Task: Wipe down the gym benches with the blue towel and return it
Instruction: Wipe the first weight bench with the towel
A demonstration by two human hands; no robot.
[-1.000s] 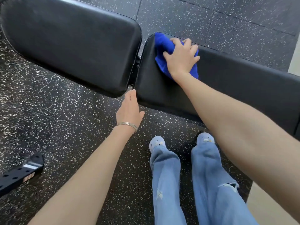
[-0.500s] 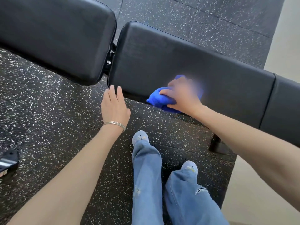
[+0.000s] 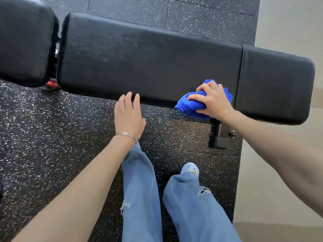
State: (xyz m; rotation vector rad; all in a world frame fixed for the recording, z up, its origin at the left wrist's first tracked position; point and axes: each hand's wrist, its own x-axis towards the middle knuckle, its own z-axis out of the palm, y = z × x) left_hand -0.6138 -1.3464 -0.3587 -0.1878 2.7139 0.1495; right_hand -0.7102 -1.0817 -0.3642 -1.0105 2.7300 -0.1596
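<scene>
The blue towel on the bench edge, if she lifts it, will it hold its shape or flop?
Probably flop: the blue towel is bunched into soft folds under the right hand, so it looks limp. Its plush pile suggests it is light, and likely to drag rather than slide on the bench pad.

Black rubber floor [image 3: 52, 137] flecked with white runs under everything, laid in large tiles with visible seams. To the right it ends at a plain beige floor strip [image 3: 279, 172]. Light blue jeans [image 3: 139, 189] with small rips cover both legs; one pale blue shoe toe [image 3: 190, 169] pokes out. A thin silver bangle [image 3: 126, 135] circles a wrist.
</scene>
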